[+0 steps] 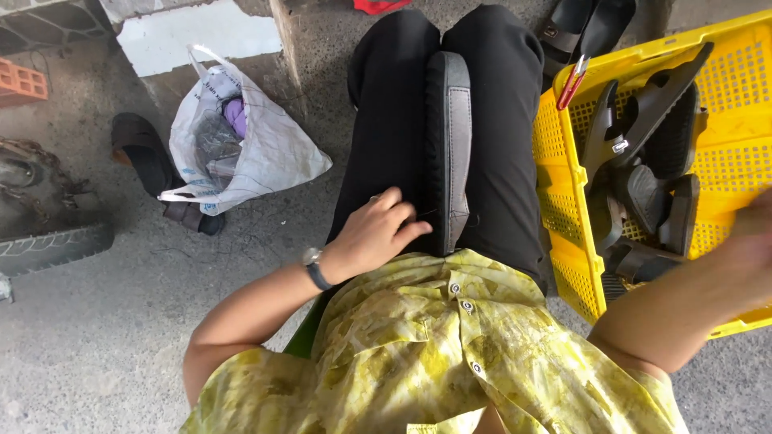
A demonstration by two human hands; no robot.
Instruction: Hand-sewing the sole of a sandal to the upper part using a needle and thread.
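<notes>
Seated over a lap, steadying a sole while reaching toward a crate.

Beside the right hand (752,241), blurred at the frame edge with grip impossible to tell: yellow crate (563,209) stacked with black sandals (643,153), kept within reach. Left of the left hand (376,233): white plastic bag (241,153) gaping on the floor. Under the left hand's loosely curled fingers: black-and-grey sandal sole (449,145), wedged between the thighs, seemingly for steadiness. On the wrist: watch (314,265).

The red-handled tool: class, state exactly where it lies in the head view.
The red-handled tool rests on the near-left rim of the yellow crate, right of the person's knees, just below a black sandal on the floor.
</notes>
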